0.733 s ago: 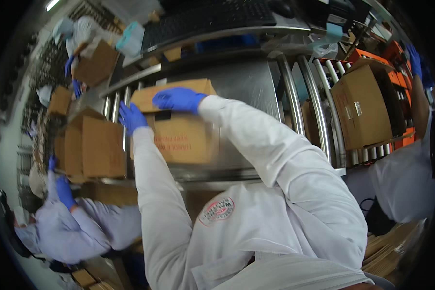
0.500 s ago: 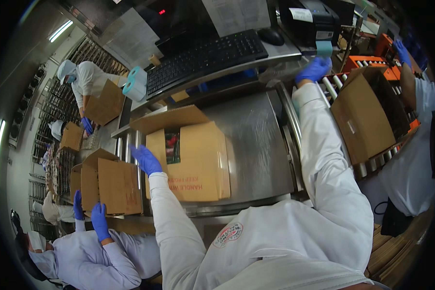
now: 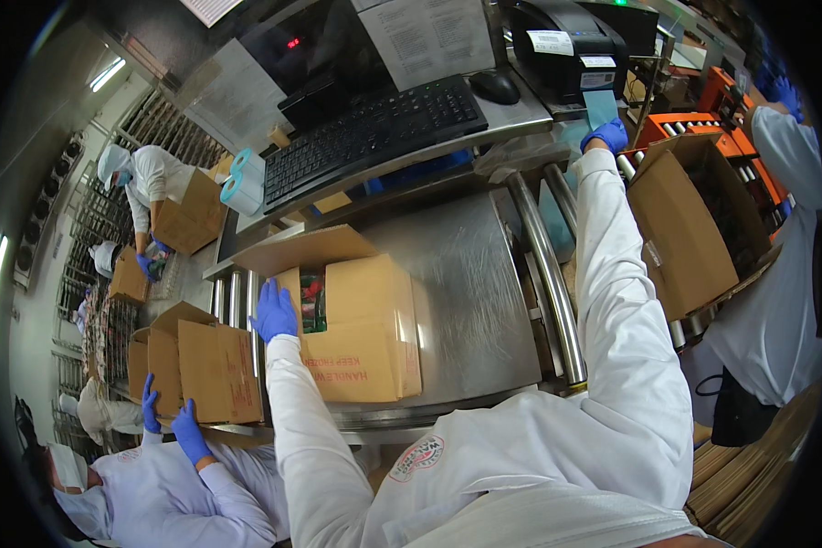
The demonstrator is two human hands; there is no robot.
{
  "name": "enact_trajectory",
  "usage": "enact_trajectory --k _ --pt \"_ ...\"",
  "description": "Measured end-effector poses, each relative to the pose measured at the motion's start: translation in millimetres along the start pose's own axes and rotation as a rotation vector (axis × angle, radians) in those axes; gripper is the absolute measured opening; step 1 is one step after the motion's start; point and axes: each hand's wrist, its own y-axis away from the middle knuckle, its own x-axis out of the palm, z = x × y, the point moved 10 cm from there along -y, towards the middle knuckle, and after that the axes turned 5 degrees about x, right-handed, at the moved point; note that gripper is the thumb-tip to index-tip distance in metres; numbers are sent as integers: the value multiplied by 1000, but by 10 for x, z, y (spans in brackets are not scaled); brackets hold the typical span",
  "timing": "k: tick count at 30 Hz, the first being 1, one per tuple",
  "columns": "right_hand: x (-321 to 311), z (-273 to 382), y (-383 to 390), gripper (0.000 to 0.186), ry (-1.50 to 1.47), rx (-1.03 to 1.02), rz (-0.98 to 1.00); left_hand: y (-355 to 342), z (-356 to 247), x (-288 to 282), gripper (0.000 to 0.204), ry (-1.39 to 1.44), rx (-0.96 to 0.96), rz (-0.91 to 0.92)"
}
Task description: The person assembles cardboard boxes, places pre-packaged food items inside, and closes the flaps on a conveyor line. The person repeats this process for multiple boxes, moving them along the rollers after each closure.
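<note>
A cardboard carton point(image 3: 374, 342) rests on the metal platform in front of me, one flap raised at the back. Through the gap in its top, dark packaging with red and green point(image 3: 313, 301) shows. Against the left side of this carton lies my left hand point(image 3: 274, 312), blue-gloved, open, fingers stretched out. My right hand point(image 3: 607, 135), also gloved in blue, is closed at the lower end of a light-blue label strip point(image 3: 601, 107), which hangs from the black label printer point(image 3: 566, 55). The fingertips are partly hidden.
Behind the carton are a keyboard point(image 3: 374, 128), a mouse point(image 3: 495, 87) and light-blue label rolls point(image 3: 244, 187) on a shelf. Metal rollers point(image 3: 548, 274) flank the platform. Another open carton point(image 3: 685, 228) stands at right. Co-workers handle cartons point(image 3: 215, 370) at left; one stands at right.
My left hand, blurred earlier, now lies still against the carton's side. More of the label strip shows below the printer, with my right hand at its end. The whole view has shifted slightly.
</note>
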Motion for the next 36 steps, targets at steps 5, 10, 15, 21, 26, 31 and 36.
enact_trajectory --k 5,10,15,21,26,31,36 --pt "-132 417 -97 33 -72 -411 -145 149 528 -116 55 -88 -446 -73" --pt "764 988 -215 48 -361 -176 579 368 521 351 47 -210 -88 104" --pt "887 1196 3 99 191 -145 911 1022 -805 -19 61 -219 477 34" --pt "1071 1908 -405 74 1038 -774 284 1469 -2470 -353 80 784 216 280" --pt "112 2502 1722 64 832 -1437 -28 1400 -3057 -354 86 613 464 38" --pt "-1123 1403 2044 54 126 -777 1263 1392 -3179 -250 96 436 687 63" --pt "-3117 -158 2617 17 287 -15 1790 1311 -3287 -295 94 396 848 8"
